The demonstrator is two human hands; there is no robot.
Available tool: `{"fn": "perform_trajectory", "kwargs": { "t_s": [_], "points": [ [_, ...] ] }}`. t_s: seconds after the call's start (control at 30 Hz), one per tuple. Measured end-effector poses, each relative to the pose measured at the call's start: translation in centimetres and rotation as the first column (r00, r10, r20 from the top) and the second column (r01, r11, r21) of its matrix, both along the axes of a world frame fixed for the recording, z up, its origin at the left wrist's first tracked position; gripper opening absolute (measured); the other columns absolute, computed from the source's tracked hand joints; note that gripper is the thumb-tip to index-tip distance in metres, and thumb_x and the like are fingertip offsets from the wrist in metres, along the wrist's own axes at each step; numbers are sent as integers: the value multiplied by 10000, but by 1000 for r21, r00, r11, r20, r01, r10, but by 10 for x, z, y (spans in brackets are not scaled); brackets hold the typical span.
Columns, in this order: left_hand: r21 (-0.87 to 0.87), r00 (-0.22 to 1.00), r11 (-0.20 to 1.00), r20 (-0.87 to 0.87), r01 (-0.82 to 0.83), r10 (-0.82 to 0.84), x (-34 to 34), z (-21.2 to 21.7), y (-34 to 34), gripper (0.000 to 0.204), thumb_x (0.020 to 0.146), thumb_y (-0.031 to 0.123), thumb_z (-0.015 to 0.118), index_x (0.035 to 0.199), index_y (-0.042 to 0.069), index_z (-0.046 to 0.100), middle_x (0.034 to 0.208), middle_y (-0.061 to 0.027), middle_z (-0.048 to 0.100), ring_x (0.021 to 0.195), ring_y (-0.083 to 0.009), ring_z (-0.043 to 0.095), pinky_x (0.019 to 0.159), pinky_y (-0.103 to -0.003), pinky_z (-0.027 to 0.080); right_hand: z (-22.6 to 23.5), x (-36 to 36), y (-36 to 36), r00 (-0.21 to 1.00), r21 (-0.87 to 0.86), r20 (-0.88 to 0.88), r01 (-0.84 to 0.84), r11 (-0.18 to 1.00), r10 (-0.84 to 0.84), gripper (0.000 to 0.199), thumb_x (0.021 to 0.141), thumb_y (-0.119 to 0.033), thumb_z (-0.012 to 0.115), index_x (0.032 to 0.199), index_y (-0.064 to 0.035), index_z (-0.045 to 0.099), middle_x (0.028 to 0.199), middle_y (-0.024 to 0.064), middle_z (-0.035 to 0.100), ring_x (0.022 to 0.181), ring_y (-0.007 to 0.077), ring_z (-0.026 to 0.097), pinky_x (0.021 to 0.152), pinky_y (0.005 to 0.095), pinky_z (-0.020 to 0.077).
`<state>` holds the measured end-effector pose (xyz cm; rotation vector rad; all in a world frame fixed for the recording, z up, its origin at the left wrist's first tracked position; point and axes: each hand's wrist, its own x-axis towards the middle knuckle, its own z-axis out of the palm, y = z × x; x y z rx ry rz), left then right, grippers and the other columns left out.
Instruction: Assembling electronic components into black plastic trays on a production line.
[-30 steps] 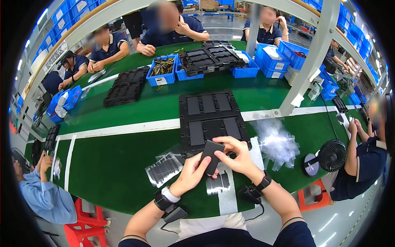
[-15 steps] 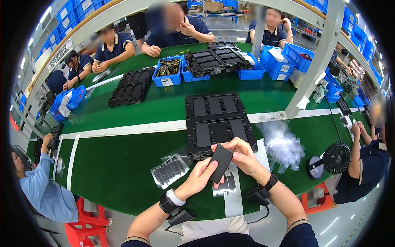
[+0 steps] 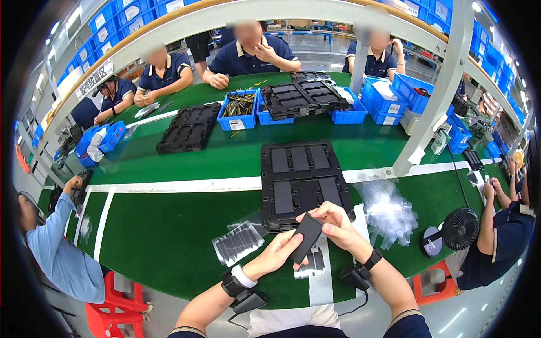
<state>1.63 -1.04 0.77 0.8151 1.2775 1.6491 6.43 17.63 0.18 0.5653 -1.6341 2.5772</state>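
Black block [image 3: 309, 234] more slanted than before

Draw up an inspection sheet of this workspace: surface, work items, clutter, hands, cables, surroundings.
Surface: green table with white tape strips.
Work items: black block in hand; black tray holding five flat dark pieces.
Clutter: pile of clear film right of the tray; film sheet with dark strips lower left.
Hands: left hand and right hand both hold the block.
Cables: cords at both wrist devices; cable behind the fan.
Surroundings: co-workers around the table, blue bins.
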Motion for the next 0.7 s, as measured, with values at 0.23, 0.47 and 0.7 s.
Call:
{"fn": "perform_trajectory", "kwargs": {
  "t_s": [0.23, 0.47, 0.7],
  "points": [
    [4, 1000, 1000, -2, 19, -19, -2, -1, 2, 352, 948, 344, 320, 942, 25, 469, 676, -82, 603, 487, -102, 530, 479, -213, 439, 1, -1, 2, 1000, 6, -11, 13, 1000, -13, 294, 789, -220, 640, 1000, -51, 524, 1095, 201, 556, 1044, 248, 528, 922, 378, 383],
    [-17, 1000, 1000, 25, -5, 5, -4, -2, 2, 358, 949, 341, 320, 967, 20, 475, 671, -86, 604, 471, -99, 530, 488, -209, 442, 5, -3, 1, 1000, 12, 18, 4, 1000, -4, 276, 796, -197, 628, 997, -49, 510, 1087, 194, 561, 1032, 237, 533, 918, 380, 389],
    [-6, 1000, 1000, 24, 11, -11, -2, -3, 3, 394, 931, 403, 336, 981, 35, 468, 671, -89, 599, 487, -108, 531, 483, -212, 433, 2, -2, 0, 1000, 11, -3, 7, 1000, -7, 334, 780, -263, 647, 1007, -59, 511, 1094, 191, 556, 1020, 236, 538, 908, 386, 397]
  ]
}}
